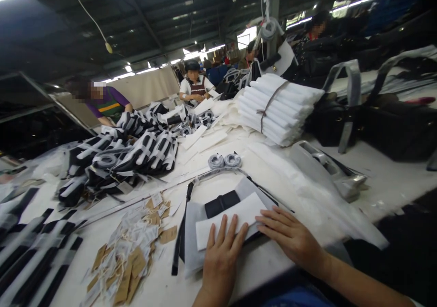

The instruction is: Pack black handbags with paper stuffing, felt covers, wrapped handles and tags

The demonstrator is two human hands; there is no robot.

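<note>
A black handbag (pixel 221 203) lies flat at the table's near edge, partly covered by thin white wrapping sheet. Across its front rests a folded white foam sheet (pixel 232 218). My left hand (pixel 223 257) presses on the lower left of that foam sheet, fingers stretched and spread. On its right end lie the fingertips of my right hand (pixel 293 238), also outstretched. Neither hand grips anything. The bag's wrapped handle (pixel 218 176) arches away from me, and a black strap (pixel 177 248) hangs along its left side. The palms hide the bag's lower edge.
Hang tags (pixel 136 252) are heaped left of the bag, with wrapped black straps (pixel 37 252) beyond. Two wrapped coils (pixel 224 161) sit behind it. A tied bundle of white foam (pixel 276 109) and plastic sheeting (pixel 317 193) lie right. Co-workers (pixel 196 86) stand across the table.
</note>
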